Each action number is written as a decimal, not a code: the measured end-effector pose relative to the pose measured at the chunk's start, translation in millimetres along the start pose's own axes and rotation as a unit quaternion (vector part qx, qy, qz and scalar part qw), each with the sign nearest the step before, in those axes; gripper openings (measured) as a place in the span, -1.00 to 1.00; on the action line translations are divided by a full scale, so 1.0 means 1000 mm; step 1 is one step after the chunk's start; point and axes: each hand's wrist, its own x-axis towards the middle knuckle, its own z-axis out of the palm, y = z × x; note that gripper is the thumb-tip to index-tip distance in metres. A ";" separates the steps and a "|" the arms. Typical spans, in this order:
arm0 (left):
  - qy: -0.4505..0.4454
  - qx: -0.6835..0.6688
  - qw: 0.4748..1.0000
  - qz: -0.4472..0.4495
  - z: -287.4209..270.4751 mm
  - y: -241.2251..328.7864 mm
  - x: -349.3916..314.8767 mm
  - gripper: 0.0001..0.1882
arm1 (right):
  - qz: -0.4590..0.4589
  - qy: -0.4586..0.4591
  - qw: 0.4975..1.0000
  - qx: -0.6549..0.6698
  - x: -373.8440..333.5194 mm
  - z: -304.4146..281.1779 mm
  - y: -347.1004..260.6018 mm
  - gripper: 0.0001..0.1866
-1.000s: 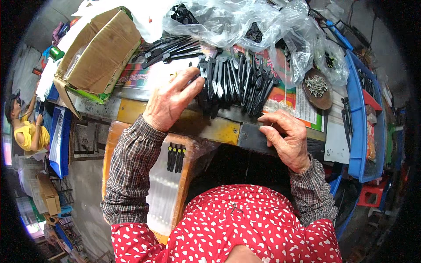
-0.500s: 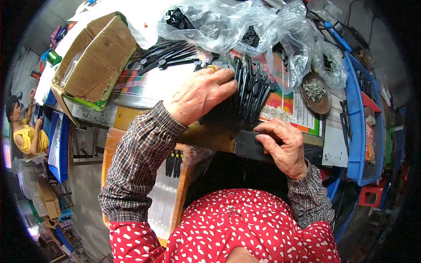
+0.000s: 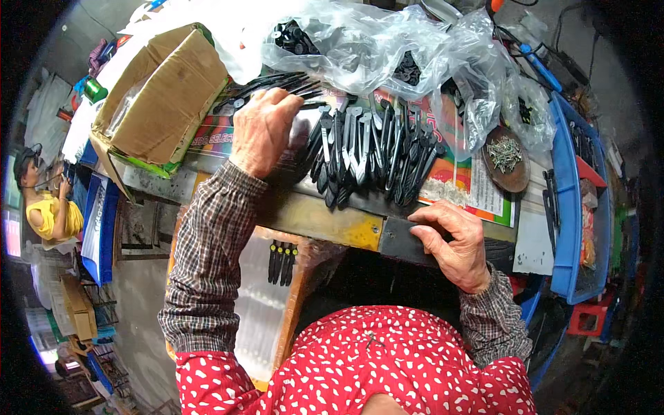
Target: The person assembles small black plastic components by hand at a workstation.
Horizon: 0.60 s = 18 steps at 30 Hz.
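Observation:
My left hand [image 3: 263, 135] is at the far left of the worktable, over the near side of a pile of slim black plastic pieces [image 3: 304, 84]. Its fingers bend downward, and their tips are hidden, so any grip on a piece cannot be seen. Right of it, a row of similar long black handle-like pieces [image 3: 366, 149] lies side by side, pointing toward me. My right hand [image 3: 453, 242] rests at the table's front edge, on a dark flat block [image 3: 401, 238]. Its thumb and forefinger are bent with a gap between them, and nothing shows in it.
An opened cardboard box [image 3: 166, 90] stands at the left. Clear plastic bags [image 3: 366, 48] with small black parts lie along the back. A brown dish [image 3: 508, 180] of screws and a blue crate [image 3: 564, 207] are at the right. Further left sits another person [image 3: 55, 214] in yellow.
My left hand has moved left from the row of black pieces to the far pile, uncovering the row. My right hand keeps its place at the edge. The view has shifted slightly.

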 end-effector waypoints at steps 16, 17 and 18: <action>-0.039 0.043 0.998 -0.023 0.011 -0.011 -0.010 -0.88 | -0.076 0.030 0.945 -0.318 0.088 -0.078 0.056 -0.88; -0.037 0.039 0.998 -0.020 0.010 -0.008 -0.009 -0.88 | -0.077 0.030 0.931 -0.355 0.095 -0.083 0.063 -0.88; -0.024 0.033 0.999 -0.015 0.007 -0.006 -0.009 -0.88 | -0.076 0.030 0.931 -0.356 0.102 -0.085 0.066 -0.88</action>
